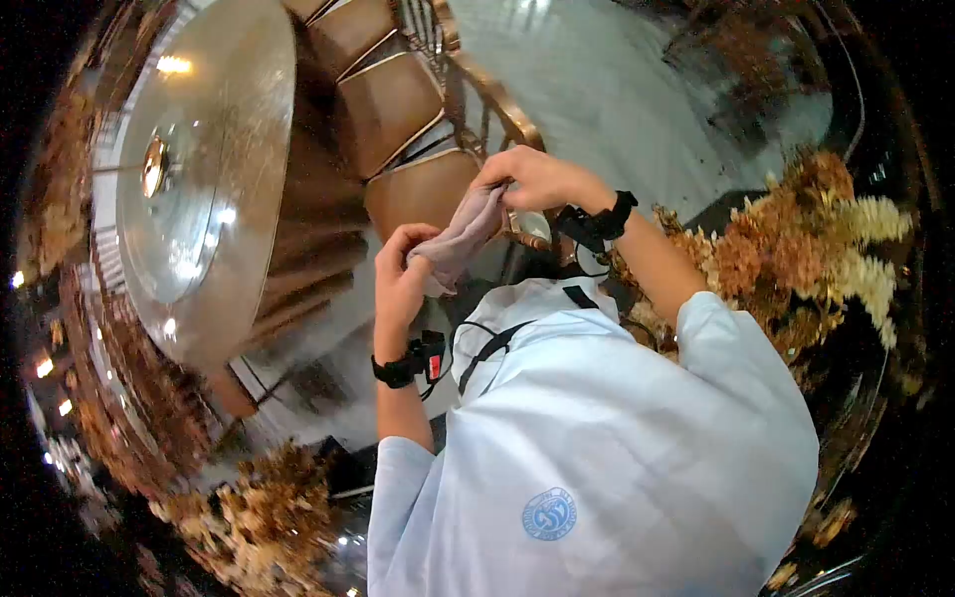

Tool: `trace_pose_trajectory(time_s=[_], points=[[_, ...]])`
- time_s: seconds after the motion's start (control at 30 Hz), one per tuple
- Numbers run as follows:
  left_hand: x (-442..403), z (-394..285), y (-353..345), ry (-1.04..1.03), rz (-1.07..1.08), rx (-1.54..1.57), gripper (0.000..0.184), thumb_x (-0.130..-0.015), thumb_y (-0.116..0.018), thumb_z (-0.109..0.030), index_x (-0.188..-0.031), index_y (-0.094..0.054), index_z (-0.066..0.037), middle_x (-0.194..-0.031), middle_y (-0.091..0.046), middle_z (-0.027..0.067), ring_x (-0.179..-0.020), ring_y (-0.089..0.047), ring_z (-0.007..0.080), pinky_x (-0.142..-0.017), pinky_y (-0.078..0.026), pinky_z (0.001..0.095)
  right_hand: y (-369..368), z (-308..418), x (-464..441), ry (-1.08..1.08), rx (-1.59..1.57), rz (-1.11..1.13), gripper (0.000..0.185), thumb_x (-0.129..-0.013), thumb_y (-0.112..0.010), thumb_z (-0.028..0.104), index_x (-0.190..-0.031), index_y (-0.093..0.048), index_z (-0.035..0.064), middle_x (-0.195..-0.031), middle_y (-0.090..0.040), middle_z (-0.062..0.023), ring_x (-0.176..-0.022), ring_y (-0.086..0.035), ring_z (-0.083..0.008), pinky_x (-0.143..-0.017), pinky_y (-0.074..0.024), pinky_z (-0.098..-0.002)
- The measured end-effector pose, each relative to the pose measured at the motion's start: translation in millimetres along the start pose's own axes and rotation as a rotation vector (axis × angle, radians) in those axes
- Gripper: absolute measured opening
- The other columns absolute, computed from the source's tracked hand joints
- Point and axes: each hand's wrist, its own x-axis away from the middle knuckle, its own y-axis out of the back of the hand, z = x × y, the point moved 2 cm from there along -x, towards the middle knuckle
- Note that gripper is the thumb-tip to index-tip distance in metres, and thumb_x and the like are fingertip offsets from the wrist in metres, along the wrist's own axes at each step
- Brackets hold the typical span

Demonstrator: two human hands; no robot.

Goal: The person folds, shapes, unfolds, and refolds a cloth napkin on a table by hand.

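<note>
A greyish-pink cloth [463, 239] is stretched between my two hands in front of my chest. My left hand [400, 274] grips its lower left end, with the thumb pressed on top of the fabric. At the upper right end, my right hand [527, 179] pinches the cloth between bent fingers. Both wrists carry black straps with small devices. Just beyond the cloth is the seat of the nearest brown chair [418, 199].
A large round table [264, 109] with a glass turntable [189, 239] stands at the left. Gold-framed chairs [390, 95] line its side. Dried-looking flowers [796, 244] are at the right, and more flowers [264, 512] at the lower left. Pale floor [597, 90] shows beyond the chairs.
</note>
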Motion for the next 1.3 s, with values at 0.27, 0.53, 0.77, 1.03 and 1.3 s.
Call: trace_pose_trajectory(time_s=[0.27, 0.53, 0.77, 1.03, 1.3], points=[[38, 15, -3, 0.046, -0.238, -0.055, 0.029, -0.07, -0.046, -0.002, -0.094, -0.059, 0.006, -0.087, -0.063, 0.0087, -0.082, -0.058, 0.0147, -0.077, -0.045, 0.0257, -21, -1, -31, 0.024, 0.072, 0.325, 0.037, -0.065, -0.057, 0.0, -0.101, -0.064, 0.0003, -0.096, -0.064, -0.0168, -0.092, -0.06, -0.0313, -0.083, -0.0473, -0.0372], [63, 55, 3, 0.064, -0.261, 0.105, 0.028, -0.07, -0.046, -0.001, -0.094, -0.06, 0.005, -0.087, -0.064, 0.0083, -0.082, -0.058, 0.0145, -0.077, -0.045, 0.0257, -49, 3, -26, 0.097, 0.197, 0.358, 0.031, -0.065, -0.057, 0.007, -0.095, -0.065, 0.0031, -0.085, -0.064, -0.019, -0.081, -0.061, -0.0354, -0.072, -0.0479, -0.0406], [72, 55, 2, -0.083, -0.298, -0.09, 0.027, -0.071, -0.048, -0.002, -0.094, -0.062, 0.002, -0.089, -0.065, 0.0107, -0.086, -0.06, 0.0197, -0.081, -0.046, 0.0307, -52, 14, -13, 0.175, 0.317, 0.328, 0.028, -0.068, -0.06, 0.012, -0.093, -0.064, -0.0002, -0.087, -0.063, -0.0197, -0.08, -0.06, -0.0365, -0.071, -0.048, -0.042], [75, 75, -47, -0.018, -0.383, 0.131, 0.017, -0.079, -0.056, -0.01, -0.09, -0.061, 0.001, -0.087, -0.064, 0.0111, -0.083, -0.061, 0.0192, -0.077, -0.047, 0.0302, -40, 4, 3, 0.158, 0.282, 0.519, 0.027, -0.063, -0.062, 0.005, -0.09, -0.065, 0.002, -0.083, -0.062, -0.0184, -0.08, -0.059, -0.036, -0.072, -0.047, -0.0392], [85, 28, -62, 0.107, -0.719, 0.038, 0.019, -0.076, -0.054, -0.008, -0.092, -0.061, 0.001, -0.088, -0.064, 0.0101, -0.084, -0.06, 0.0187, -0.077, -0.046, 0.0299, -38, 2, -36, 0.381, 0.239, 0.746, 0.031, -0.064, -0.06, 0.009, -0.093, -0.064, 0.0002, -0.084, -0.062, -0.0193, -0.08, -0.059, -0.0349, -0.072, -0.0474, -0.0384]])
